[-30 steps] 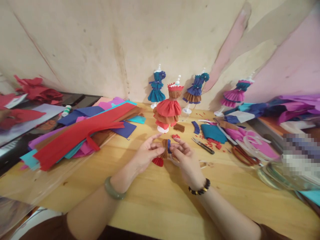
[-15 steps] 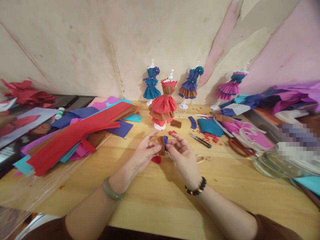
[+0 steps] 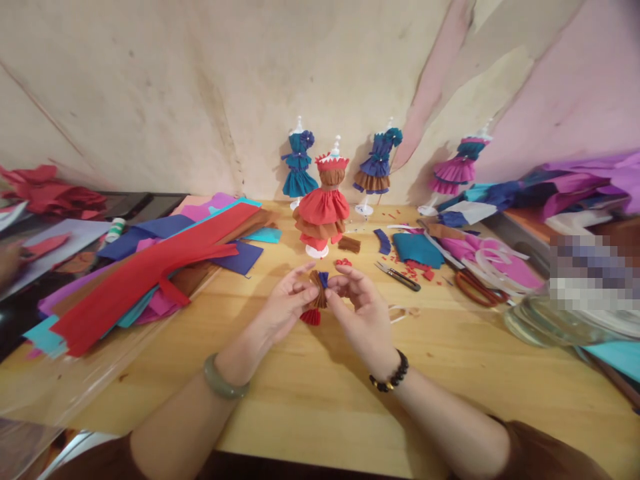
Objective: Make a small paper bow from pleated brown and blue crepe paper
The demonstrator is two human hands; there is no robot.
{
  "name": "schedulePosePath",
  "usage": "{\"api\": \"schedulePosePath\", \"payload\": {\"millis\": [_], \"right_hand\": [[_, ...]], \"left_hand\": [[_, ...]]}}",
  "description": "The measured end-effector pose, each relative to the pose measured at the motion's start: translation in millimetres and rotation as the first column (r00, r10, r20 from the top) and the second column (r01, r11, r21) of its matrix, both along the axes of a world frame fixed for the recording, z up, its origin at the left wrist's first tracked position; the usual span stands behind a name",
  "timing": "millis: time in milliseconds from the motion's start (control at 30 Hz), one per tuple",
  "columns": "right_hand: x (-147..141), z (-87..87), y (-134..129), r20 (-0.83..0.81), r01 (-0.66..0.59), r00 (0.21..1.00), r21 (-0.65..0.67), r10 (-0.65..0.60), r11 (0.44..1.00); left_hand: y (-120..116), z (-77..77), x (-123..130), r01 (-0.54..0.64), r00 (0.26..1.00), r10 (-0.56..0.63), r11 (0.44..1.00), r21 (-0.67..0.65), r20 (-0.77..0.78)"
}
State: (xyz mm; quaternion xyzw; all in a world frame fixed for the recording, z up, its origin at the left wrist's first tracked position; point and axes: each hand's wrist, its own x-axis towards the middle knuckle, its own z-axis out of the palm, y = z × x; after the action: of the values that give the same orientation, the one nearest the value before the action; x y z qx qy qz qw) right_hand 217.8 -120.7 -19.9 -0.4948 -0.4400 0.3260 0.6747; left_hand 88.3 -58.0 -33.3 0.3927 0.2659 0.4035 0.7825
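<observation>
Between thumb and fingers, my left hand (image 3: 290, 300) pinches a pleated brown paper piece (image 3: 319, 291). My right hand (image 3: 361, 308) is closed on a small blue pleated piece (image 3: 324, 277), which lies against the brown one. Just below them is a red pleated piece (image 3: 311, 317) on the wooden table (image 3: 300, 400). Beyond my hands a mannequin in a red and brown paper dress (image 3: 325, 203) stands upright. Small red bits (image 3: 343, 263) and a brown strip (image 3: 349, 245) lie near its base.
Three more dressed mannequins (image 3: 375, 163) stand along the wall. Coloured paper strips (image 3: 150, 273) are piled at the left. Snips (image 3: 399, 276), a teal paper piece (image 3: 417, 250), scissors (image 3: 477, 289) and a glass container (image 3: 530, 323) are at the right. Another person's hand (image 3: 9, 263) shows at the far left.
The blue piece has come closer against the brown one as my right hand moved slightly left. Another person's hand has appeared at the far left edge. The view has shifted slightly.
</observation>
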Motion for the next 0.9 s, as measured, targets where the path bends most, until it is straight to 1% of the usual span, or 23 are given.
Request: {"api": "schedulePosePath", "payload": {"millis": [67,133,367,600,733,900], "right_hand": [[1.0,0.4,-0.4,0.053,0.018,0.998,0.009,-0.019,1.0],[1.4,0.1,0.0,0.068,0.029,0.997,0.016,-0.03,0.999],[0.3,-0.6,0.3,0.012,-0.005,1.0,0.004,0.005,1.0],[-0.2,0.9,-1.9,0.013,-0.004,1.0,-0.018,0.005,1.0],[0.5,1.6,-1.5,-0.002,-0.014,1.0,-0.003,0.014,1.0],[1.5,1.9,-1.8,0.024,-0.016,1.0,0.019,0.015,1.0]], "left_hand": [[-0.2,0.0,-0.1,0.001,1.0,-0.001,1.0,-0.002,-0.002],[-0.4,0.0,-0.3,0.001,1.0,-0.001,1.0,0.001,0.004],[0.5,-1.1,-1.0,0.001,1.0,-0.002,1.0,0.013,0.008],[1.6,-0.5,-0.4,0.008,1.0,-0.008,1.0,-0.001,0.009],[1.0,0.3,-0.7,0.012,1.0,-0.012,1.0,0.014,0.006],[0.2,1.5,-1.1,0.012,1.0,-0.012,1.0,0.008,0.007]]}}
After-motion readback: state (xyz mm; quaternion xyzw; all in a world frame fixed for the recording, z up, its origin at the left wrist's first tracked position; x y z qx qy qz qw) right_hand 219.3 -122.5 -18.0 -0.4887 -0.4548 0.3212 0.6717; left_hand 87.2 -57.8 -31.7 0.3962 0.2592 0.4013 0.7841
